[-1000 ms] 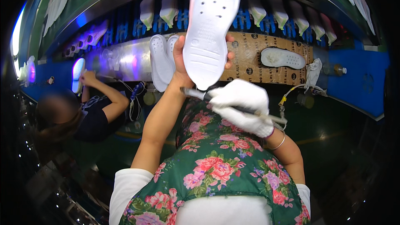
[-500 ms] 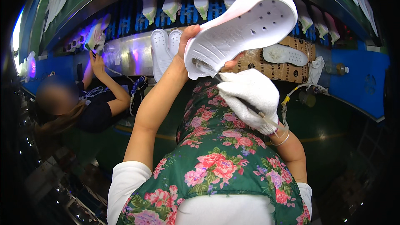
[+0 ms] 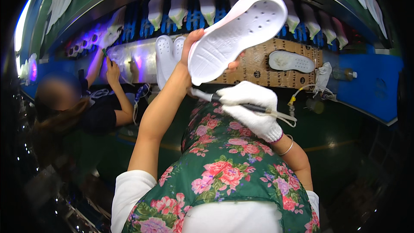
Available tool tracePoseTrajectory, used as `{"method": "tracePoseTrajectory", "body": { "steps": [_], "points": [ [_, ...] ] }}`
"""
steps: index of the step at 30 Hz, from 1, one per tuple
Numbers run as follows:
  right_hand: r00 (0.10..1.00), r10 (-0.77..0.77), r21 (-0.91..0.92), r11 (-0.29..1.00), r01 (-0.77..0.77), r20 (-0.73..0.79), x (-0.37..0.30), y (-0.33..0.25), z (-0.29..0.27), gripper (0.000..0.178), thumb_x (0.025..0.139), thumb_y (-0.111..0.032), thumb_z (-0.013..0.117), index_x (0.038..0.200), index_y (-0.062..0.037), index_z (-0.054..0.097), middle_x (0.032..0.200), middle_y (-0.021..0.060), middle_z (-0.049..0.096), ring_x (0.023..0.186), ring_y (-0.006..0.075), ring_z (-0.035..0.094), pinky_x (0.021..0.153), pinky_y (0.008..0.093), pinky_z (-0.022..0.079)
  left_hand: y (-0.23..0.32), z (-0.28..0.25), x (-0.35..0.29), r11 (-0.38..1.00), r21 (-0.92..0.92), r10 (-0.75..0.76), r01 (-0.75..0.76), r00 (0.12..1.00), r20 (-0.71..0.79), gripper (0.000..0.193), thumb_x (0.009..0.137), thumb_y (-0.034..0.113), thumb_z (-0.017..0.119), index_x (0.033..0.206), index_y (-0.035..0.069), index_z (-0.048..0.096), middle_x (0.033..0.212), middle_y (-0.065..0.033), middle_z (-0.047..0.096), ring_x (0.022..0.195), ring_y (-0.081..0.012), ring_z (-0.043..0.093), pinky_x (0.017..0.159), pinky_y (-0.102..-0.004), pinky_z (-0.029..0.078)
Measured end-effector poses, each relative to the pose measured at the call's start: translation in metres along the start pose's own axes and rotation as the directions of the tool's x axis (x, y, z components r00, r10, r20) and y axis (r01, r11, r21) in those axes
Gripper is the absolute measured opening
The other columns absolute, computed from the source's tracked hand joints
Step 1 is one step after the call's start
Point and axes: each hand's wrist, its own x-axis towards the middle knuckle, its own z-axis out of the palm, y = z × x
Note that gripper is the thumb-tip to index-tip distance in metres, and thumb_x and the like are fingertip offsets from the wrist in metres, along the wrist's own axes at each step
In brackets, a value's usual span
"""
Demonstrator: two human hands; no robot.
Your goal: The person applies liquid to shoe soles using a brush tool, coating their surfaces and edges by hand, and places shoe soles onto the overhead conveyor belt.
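My bare left hand [image 3: 192, 46] grips a white shoe sole [image 3: 235, 39] by its sides, with fingers showing at both edges. The sole tilts, its heel end low and toward me, its toe end raised to the right; small holes dot the front part. In a white knit glove, my right hand [image 3: 252, 101] is closed around a dark-handled brush [image 3: 212, 98] with a pale tube at its back end. Its tip lies just below the heel, near my left wrist, apart from the sole's inner face; the wrist partly hides the tip.
Another white sole [image 3: 292, 61] lies on printed brown cardboard [image 3: 254, 70]. A pair of white soles [image 3: 164, 56] stands behind my left forearm. Shoe uppers on lasts [image 3: 178, 11] line the rack beyond. A bottle [image 3: 345, 74] sits at right. A co-worker's hand [image 3: 113, 72] works at left.
The brush has come off the sole's heel area and moved down and left, past the heel edge. My left hand has shifted the sole slightly left. The co-worker's hands have moved a little.
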Motion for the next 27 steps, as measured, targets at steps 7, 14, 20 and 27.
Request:
{"method": "tracePoseTrajectory", "body": {
  "steps": [7, 14, 20, 27],
  "points": [
    [0.901, -0.345, -0.649, 0.754, 0.099, -0.263, 0.029, 0.005, -0.053, 0.023, 0.079, 0.001, 0.077, 0.101, -0.0061, 0.076, 0.096, 0.0106, 0.076, 0.082, 0.0266, 0.071, 0.072, 0.0353, 0.056, -0.042, 0.003, -0.009, 0.984, 0.025, 0.172, -0.175, 0.917, -0.36, 0.08, 0.1, 0.061, 0.038, 0.154, 0.001, 0.036, 0.137, -0.0288, 0.057, 0.112, -0.0429, 0.066, 0.091, -0.0542, 0.056],
    [0.939, 0.093, 0.03, 0.996, -0.088, -0.332, -0.013, -0.017, -0.06, 0.02, 0.077, 0.002, 0.078, 0.096, 0.0027, 0.076, 0.099, 0.0129, 0.075, 0.084, 0.0196, 0.07, 0.072, 0.0332, 0.054, -0.042, 0.009, 0.009, 0.959, 0.238, 0.213, -0.155, 0.946, -0.243, 0.101, 0.09, 0.07, 0.056, 0.159, 0.005, 0.024, 0.141, -0.0316, 0.05, 0.117, -0.0419, 0.064, 0.099, -0.0538, 0.054],
    [0.665, 0.16, 0.486, 0.806, 0.338, -0.729, -0.078, 0.012, -0.071, 0.021, 0.08, 0.009, 0.068, 0.1, 0.0082, 0.071, 0.103, 0.0229, 0.072, 0.091, 0.0274, 0.071, 0.075, 0.0327, 0.06, 0.005, 0.04, 0.071, 0.906, 0.421, 0.026, -0.051, 0.998, 0.065, 0.112, 0.073, 0.053, 0.082, 0.156, 0.003, 0.028, 0.139, -0.0301, 0.05, 0.103, -0.0442, 0.067, 0.075, -0.0526, 0.066],
    [0.596, 0.427, 0.463, 0.88, -0.101, -0.68, -0.069, 0.044, -0.042, 0.022, 0.084, 0.007, 0.071, 0.106, 0.0067, 0.074, 0.099, 0.013, 0.076, 0.082, 0.0147, 0.07, 0.074, 0.0243, 0.056, 0.055, 0.038, 0.261, 0.914, 0.257, 0.36, -0.314, 0.92, -0.155, 0.08, 0.103, 0.058, 0.047, 0.157, 0.005, 0.02, 0.153, -0.0285, 0.031, 0.135, -0.0474, 0.045, 0.111, -0.0497, 0.046]
  ]
}}
